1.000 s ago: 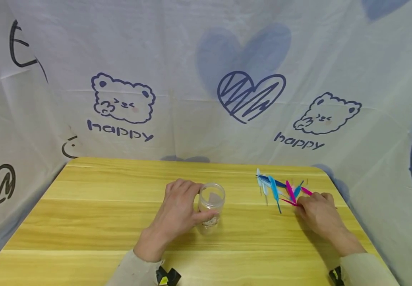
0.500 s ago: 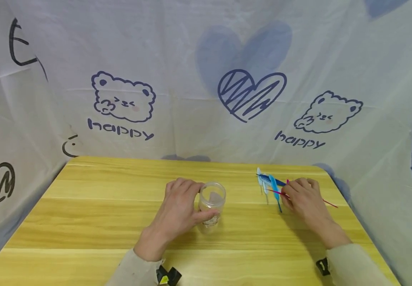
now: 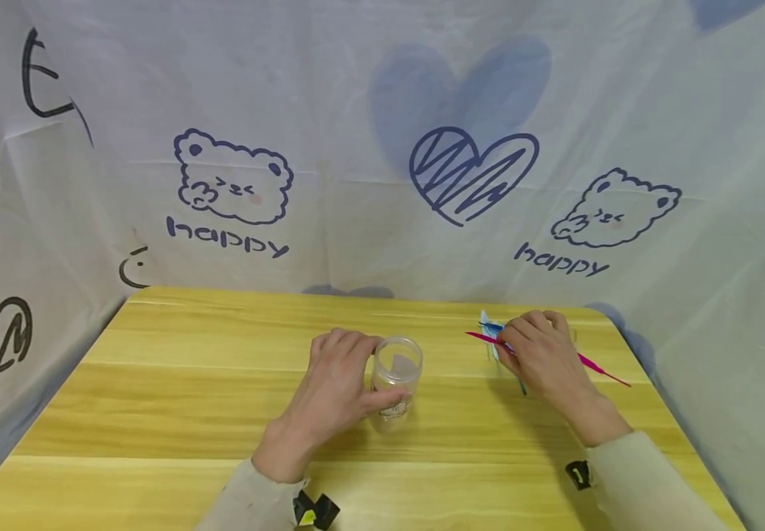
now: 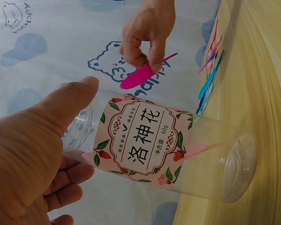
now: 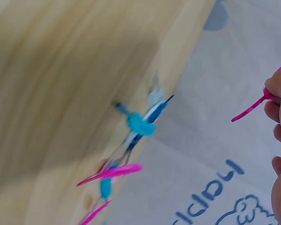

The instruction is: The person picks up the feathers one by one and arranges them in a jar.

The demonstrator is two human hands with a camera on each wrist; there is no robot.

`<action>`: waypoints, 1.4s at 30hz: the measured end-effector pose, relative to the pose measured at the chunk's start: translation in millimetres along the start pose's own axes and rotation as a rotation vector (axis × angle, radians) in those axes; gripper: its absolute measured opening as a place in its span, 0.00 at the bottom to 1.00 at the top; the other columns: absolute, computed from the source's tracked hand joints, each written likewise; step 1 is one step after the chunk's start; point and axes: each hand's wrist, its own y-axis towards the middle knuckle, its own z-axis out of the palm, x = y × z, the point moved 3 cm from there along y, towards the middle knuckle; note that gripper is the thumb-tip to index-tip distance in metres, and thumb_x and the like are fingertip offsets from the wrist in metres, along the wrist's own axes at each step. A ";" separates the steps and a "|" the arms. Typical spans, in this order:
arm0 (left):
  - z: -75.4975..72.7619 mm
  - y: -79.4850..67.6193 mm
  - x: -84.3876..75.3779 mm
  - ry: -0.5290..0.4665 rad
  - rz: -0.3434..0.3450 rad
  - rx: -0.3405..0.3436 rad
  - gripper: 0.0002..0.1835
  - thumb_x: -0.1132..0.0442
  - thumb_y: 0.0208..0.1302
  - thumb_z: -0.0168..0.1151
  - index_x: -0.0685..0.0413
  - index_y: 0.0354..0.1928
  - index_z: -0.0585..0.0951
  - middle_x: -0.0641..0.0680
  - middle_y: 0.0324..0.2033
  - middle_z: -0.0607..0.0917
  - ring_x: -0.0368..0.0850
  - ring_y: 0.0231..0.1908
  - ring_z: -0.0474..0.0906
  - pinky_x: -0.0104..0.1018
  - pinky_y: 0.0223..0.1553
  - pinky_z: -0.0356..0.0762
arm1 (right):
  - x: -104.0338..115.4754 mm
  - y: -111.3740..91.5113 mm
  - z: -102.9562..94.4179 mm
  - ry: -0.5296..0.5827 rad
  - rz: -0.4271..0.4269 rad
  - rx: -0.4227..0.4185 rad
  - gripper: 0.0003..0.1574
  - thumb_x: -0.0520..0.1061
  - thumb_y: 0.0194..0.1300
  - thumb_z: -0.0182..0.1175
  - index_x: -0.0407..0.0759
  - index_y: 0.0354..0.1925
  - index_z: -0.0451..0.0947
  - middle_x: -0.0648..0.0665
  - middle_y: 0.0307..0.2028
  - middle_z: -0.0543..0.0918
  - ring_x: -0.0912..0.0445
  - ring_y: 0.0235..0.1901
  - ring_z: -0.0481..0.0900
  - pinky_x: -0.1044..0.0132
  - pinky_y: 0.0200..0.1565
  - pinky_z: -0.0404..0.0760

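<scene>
Left hand (image 3: 336, 376) gripped the clear jar (image 3: 398, 376) mid-surface (image 3: 176, 398), mouth up, seemingly steadying it | right hand (image 3: 544, 361) pinched a magenta feather (image 4: 138, 77) near its stem, perhaps avoiding crushing it, above the other feathers (image 5: 140, 125), far right

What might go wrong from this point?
The magenta feather sticks out from the pinch of the right hand, so it may snag if brought to the open mouth of the labelled clear jar. The left hand grips the jar close to that mouth, which might get in the way. The other feathers overlap on the wooden table, so lifting one may drag neighbours along.
</scene>
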 end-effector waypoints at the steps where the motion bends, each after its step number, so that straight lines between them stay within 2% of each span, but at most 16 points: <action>1: 0.1 0.2 -0.1 0.003 -0.001 0.003 0.37 0.35 0.48 0.83 0.53 0.53 0.85 0.50 0.44 0.87 0.51 0.50 0.78 0.55 0.60 0.68 | 2.1 2.9 -1.3 0.000 -0.004 -0.001 0.10 0.48 0.69 0.63 0.42 0.38 0.82 0.44 0.39 0.87 0.44 0.45 0.77 0.41 0.55 0.70; 6: 0.2 1.3 -0.3 -0.005 -0.021 0.023 0.39 0.32 0.51 0.79 0.52 0.55 0.84 0.50 0.46 0.86 0.51 0.51 0.78 0.55 0.60 0.67 | 12.5 16.3 -7.5 0.022 -0.025 -0.013 0.09 0.47 0.69 0.65 0.42 0.39 0.83 0.44 0.39 0.87 0.44 0.45 0.78 0.42 0.54 0.70; 14: 0.7 2.5 -0.6 -0.009 -0.027 0.038 0.36 0.32 0.55 0.77 0.51 0.54 0.84 0.50 0.46 0.86 0.50 0.52 0.77 0.53 0.59 0.67 | 24.5 36.5 -17.0 0.039 -0.068 -0.058 0.15 0.51 0.78 0.56 0.43 0.39 0.83 0.45 0.38 0.86 0.44 0.45 0.77 0.43 0.55 0.70; 17: 0.4 2.6 -1.0 -0.006 -0.025 0.035 0.35 0.32 0.55 0.77 0.51 0.53 0.85 0.50 0.46 0.86 0.50 0.52 0.77 0.53 0.59 0.67 | 28.7 44.2 -21.2 0.058 -0.081 -0.085 0.13 0.49 0.77 0.58 0.43 0.39 0.83 0.45 0.38 0.86 0.44 0.45 0.77 0.44 0.54 0.70; 23: -0.2 2.5 -1.3 -0.001 -0.012 0.024 0.34 0.33 0.55 0.77 0.51 0.53 0.85 0.49 0.45 0.86 0.49 0.51 0.77 0.52 0.59 0.67 | 40.3 57.5 -30.7 0.091 -0.092 -0.137 0.07 0.45 0.68 0.68 0.42 0.40 0.84 0.44 0.38 0.88 0.44 0.45 0.78 0.45 0.54 0.71; 27: -0.2 2.3 -0.6 0.006 0.002 0.011 0.34 0.33 0.55 0.78 0.50 0.52 0.85 0.48 0.45 0.86 0.49 0.50 0.77 0.52 0.58 0.67 | 50.4 66.8 -38.2 0.112 -0.079 -0.164 0.09 0.47 0.71 0.65 0.41 0.41 0.84 0.43 0.39 0.89 0.44 0.46 0.78 0.46 0.53 0.70; 32: -1.6 1.9 -0.4 0.016 0.015 -0.002 0.34 0.34 0.55 0.78 0.50 0.53 0.85 0.48 0.45 0.87 0.49 0.50 0.77 0.51 0.57 0.67 | 64.9 79.5 -45.4 0.228 -0.077 -0.278 0.19 0.52 0.80 0.57 0.40 0.40 0.85 0.43 0.37 0.88 0.43 0.44 0.77 0.47 0.49 0.68; 35: -2.2 1.5 0.0 0.022 0.017 -0.007 0.34 0.33 0.55 0.78 0.50 0.53 0.85 0.48 0.45 0.87 0.49 0.50 0.78 0.51 0.56 0.67 | 74.1 87.5 -49.4 0.306 -0.081 -0.342 0.24 0.55 0.82 0.55 0.38 0.39 0.86 0.42 0.37 0.88 0.43 0.43 0.77 0.47 0.47 0.67; 38: -2.4 1.3 0.2 0.028 0.018 -0.014 0.33 0.33 0.55 0.78 0.50 0.53 0.85 0.48 0.45 0.87 0.49 0.50 0.78 0.51 0.56 0.67 | 81.4 93.7 -52.5 0.378 -0.075 -0.367 0.26 0.56 0.82 0.55 0.38 0.39 0.86 0.42 0.37 0.88 0.43 0.43 0.77 0.49 0.46 0.66; 42: -2.1 1.5 0.0 0.034 0.024 -0.022 0.33 0.33 0.54 0.78 0.50 0.52 0.85 0.48 0.45 0.87 0.49 0.49 0.78 0.51 0.56 0.67 | 88.4 98.8 -54.9 0.478 -0.040 -0.357 0.24 0.57 0.79 0.59 0.40 0.36 0.85 0.44 0.37 0.88 0.46 0.43 0.76 0.53 0.47 0.65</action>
